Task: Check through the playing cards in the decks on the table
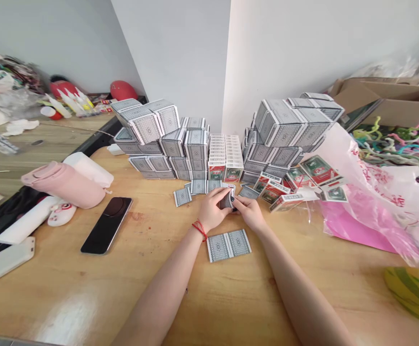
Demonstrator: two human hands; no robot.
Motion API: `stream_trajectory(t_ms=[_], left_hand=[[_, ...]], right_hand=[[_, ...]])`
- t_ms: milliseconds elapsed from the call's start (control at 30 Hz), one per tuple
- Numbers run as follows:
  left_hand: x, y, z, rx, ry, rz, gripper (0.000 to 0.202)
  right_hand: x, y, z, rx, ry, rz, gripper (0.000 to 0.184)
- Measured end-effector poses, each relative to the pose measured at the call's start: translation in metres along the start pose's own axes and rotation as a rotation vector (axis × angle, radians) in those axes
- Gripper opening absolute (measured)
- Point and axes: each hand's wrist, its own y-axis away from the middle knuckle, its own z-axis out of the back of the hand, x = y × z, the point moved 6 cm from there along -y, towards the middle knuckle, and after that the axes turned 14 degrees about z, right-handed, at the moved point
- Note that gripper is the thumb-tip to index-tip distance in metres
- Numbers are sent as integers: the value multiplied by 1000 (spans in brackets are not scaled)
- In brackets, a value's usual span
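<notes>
Between my two hands, just above the table, are grey-backed playing cards. My left hand has its fingers wrapped round them from the left. My right hand pinches their right edge, its fingertips partly hidden. Nearer to me, two groups of cards joined side by side lie face down under my wrists. Behind my hands, several loose cards rest on the tabletop. Beyond these stand two columns of boxed card decks, flanked by tall blocks built of cards on the left and right.
Red-and-green card boxes lie right of my hands, beside a pink plastic bag. A phone and a pink bottle are at left. A tape roll is at front right; a cardboard box stands behind.
</notes>
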Motion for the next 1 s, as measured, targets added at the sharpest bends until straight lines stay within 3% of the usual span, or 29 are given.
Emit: stream_trajectory(t_ms=[1000], left_hand=[[3, -1, 0, -12, 17, 6, 56]], right_hand=[[-5, -2, 3, -43, 38, -13, 32]])
